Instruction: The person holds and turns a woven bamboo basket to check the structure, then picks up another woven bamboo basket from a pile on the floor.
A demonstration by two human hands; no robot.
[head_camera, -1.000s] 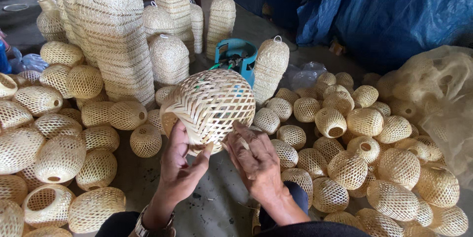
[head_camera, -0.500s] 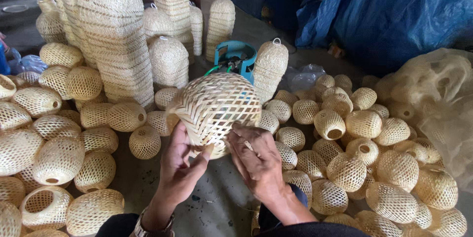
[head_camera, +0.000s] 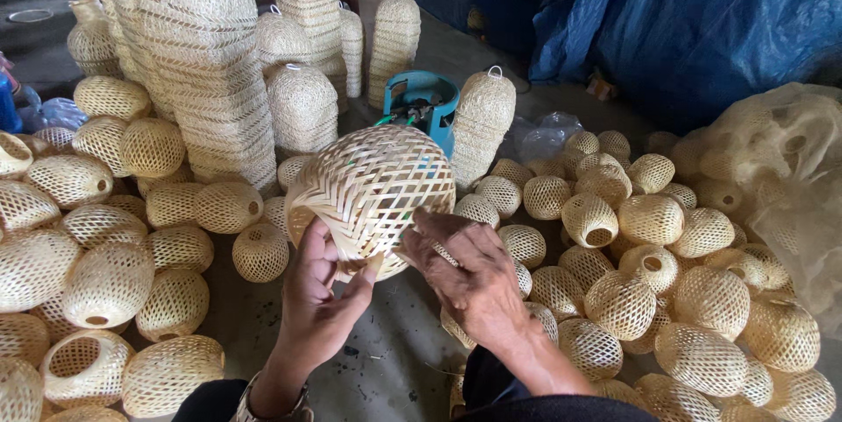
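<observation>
Item in hand: one pale, round, open-weave bamboo basket [head_camera: 373, 194], being held up above the grey concrete floor [head_camera: 386, 361].

Left hand [head_camera: 320, 295]: fingers curling under the basket's lower left rim, thumb pressing up against its underside; the fingertips are disappearing behind the weave.

Right hand [head_camera: 469, 277]: fingers bending closed against the lower right edge, pinching a thin loose bamboo strip [head_camera: 443, 253]; how firmly cannot be told.

Left of the fingers: a heap of small round woven bamboo baskets [head_camera: 105, 273], running off the frame's edge.

Right of the fingers: more small woven baskets [head_camera: 649, 299], some cut off below.

Beyond the fingertips: tall stacks of nested woven baskets [head_camera: 197, 62], a teal plastic container [head_camera: 421, 93] showing partly behind the held basket, and a blue tarpaulin [head_camera: 702, 18].
</observation>
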